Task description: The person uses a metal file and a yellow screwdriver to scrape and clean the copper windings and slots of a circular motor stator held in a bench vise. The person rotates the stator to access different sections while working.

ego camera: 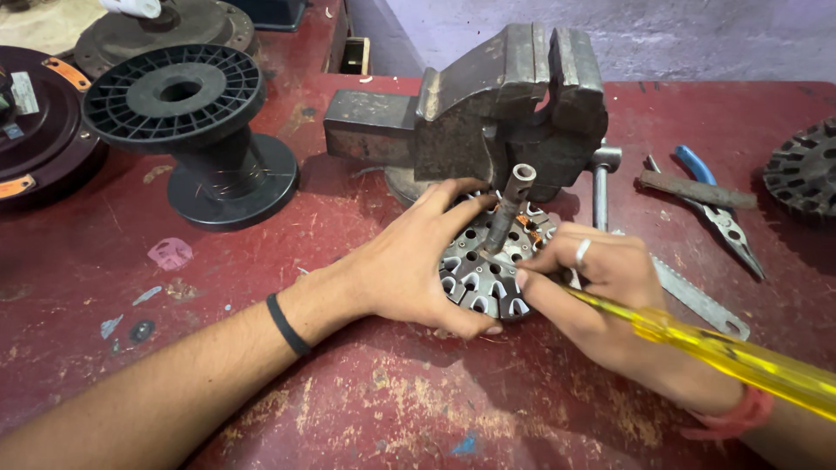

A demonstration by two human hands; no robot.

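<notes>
A round slotted metal stator core (484, 277) with an upright shaft (509, 209) lies on the red bench in front of a grey bench vise (496, 104). My left hand (409, 261) cups the core's left side, thumb below and fingers over its top edge. My right hand (601, 287), a ring on one finger, grips a screwdriver with a yellow see-through handle (731, 352); its tip is at the core's slots.
An empty black plastic spool (196, 130) stands at the left, with dark round parts (39, 122) behind it. Right of the vise lie blue-handled pliers (718, 209), a flat metal bar (697, 190), a hacksaw blade (697, 296) and another slotted core (805, 170).
</notes>
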